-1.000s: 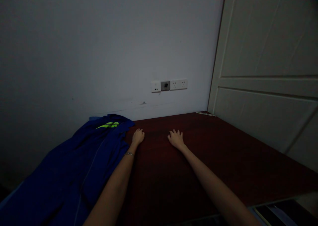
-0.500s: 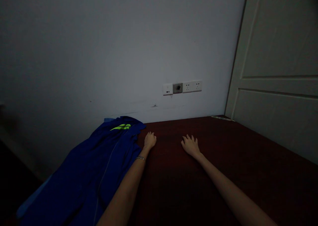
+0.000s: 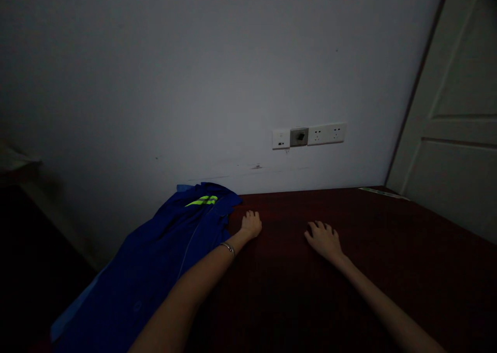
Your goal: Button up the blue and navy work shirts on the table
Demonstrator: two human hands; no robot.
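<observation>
My left hand (image 3: 252, 224) rests palm down on the dark red-brown tabletop (image 3: 287, 270), its fingers slightly bent and nothing seen in it. A bracelet (image 3: 228, 248) circles that wrist. Just left of this hand lies a blue garment (image 3: 163, 260) with neon yellow-green stripes, a thin pale seam line and a lighter blue edge; my forearm passes across its near side. Farther right, my right hand (image 3: 324, 238) lies on the bare wood with its fingers spread, apart from the garment and holding nothing.
Behind the table stands a pale wall (image 3: 217, 94) with a row of sockets and a switch (image 3: 308, 136). A thin printed strip (image 3: 383, 193) lies at the far right corner, beside a panelled door (image 3: 462, 166). A dim ledge (image 3: 17, 161) shows at far left.
The view has turned left, so the garment, sockets and both hands appear farther right. My hands remain on the tabletop, and the garment looks unchanged.
</observation>
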